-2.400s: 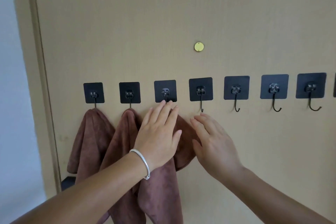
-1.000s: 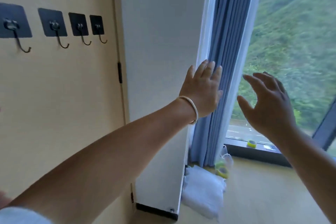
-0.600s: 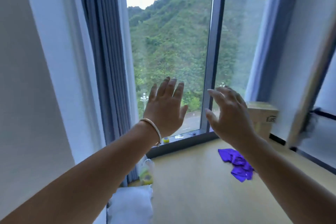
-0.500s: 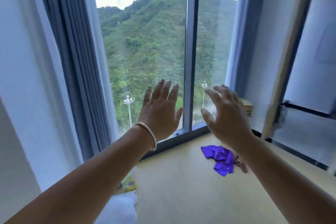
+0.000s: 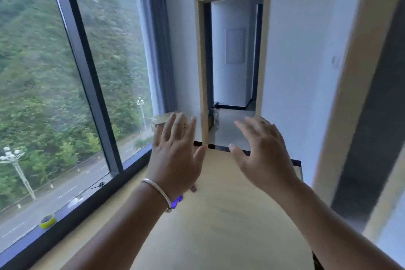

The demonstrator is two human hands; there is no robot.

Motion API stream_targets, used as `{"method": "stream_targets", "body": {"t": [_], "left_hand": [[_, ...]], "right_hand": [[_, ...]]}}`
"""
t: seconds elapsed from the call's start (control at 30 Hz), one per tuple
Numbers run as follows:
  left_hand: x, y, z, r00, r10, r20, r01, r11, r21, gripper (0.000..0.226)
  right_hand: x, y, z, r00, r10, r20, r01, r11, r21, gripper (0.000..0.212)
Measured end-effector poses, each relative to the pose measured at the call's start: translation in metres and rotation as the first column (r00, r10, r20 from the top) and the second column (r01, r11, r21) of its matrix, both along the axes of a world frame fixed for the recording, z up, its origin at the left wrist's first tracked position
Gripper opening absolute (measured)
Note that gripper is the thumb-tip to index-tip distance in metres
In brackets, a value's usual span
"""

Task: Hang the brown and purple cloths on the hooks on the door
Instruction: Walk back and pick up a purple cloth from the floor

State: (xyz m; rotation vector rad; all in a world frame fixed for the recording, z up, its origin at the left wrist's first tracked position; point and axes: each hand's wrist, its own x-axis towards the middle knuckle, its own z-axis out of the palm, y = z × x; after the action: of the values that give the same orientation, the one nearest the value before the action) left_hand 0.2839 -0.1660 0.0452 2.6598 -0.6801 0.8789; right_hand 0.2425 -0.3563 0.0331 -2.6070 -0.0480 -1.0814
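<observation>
Far left, the big window fills my view, green hillside and a road beyond it, and a small yellow-green ring sits on the sill. No hooks and no door with hooks in sight from here, so I can't read off how many cloths are hung; I judge there's work left, because a cloth is lying on the floor.

Moving in: my left hand is up in front of me, fingers spread and straight, holding nothing, a pale bangle on the wrist. Just below that wrist, a scrap of vivid purple cloth peeks out on the wooden floor; most of it is hidden behind the hand, so I can't tell how it's bunched. A brownish bit shows just right of it, too small to call.

My right hand hovers alongside, palm down, fingers loosely spread, also empty. Beyond both, an open doorway leads to another room.

So: nothing in hand, purple cloth on the floor, near and below my left hand. Next, I reckon, is stooping to pick it up.
</observation>
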Motion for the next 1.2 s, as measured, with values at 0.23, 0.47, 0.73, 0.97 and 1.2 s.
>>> {"method": "stream_targets", "body": {"t": [0.23, 0.47, 0.73, 0.97, 1.2], "left_hand": [[0.058, -0.087, -0.019, 0.984, -0.173, -0.052, 0.174, 0.985, 0.008, 0.065], [0.149, -0.162, -0.023, 0.947, -0.316, -0.049, 0.317, 0.948, 0.015, 0.067], [0.280, -0.225, -0.007, 0.934, -0.357, -0.010, 0.357, 0.933, 0.040, 0.066], [0.360, -0.283, 0.001, 0.916, -0.400, -0.016, 0.400, 0.916, 0.020, 0.065], [0.423, -0.356, -0.007, 0.903, -0.429, -0.025, 0.430, 0.903, 0.024, 0.066]], "right_hand": [[0.011, -0.081, -0.019, 0.977, -0.209, -0.046, 0.211, 0.977, 0.040, 0.050], [0.079, -0.144, -0.017, 0.936, -0.338, -0.099, 0.337, 0.941, -0.029, 0.054], [0.194, -0.208, 0.009, 0.912, -0.402, -0.079, 0.398, 0.915, -0.066, 0.054], [0.261, -0.259, 0.011, 0.894, -0.442, -0.071, 0.436, 0.896, -0.083, 0.053], [0.324, -0.321, 0.010, 0.883, -0.466, -0.056, 0.460, 0.883, -0.095, 0.052]]}}
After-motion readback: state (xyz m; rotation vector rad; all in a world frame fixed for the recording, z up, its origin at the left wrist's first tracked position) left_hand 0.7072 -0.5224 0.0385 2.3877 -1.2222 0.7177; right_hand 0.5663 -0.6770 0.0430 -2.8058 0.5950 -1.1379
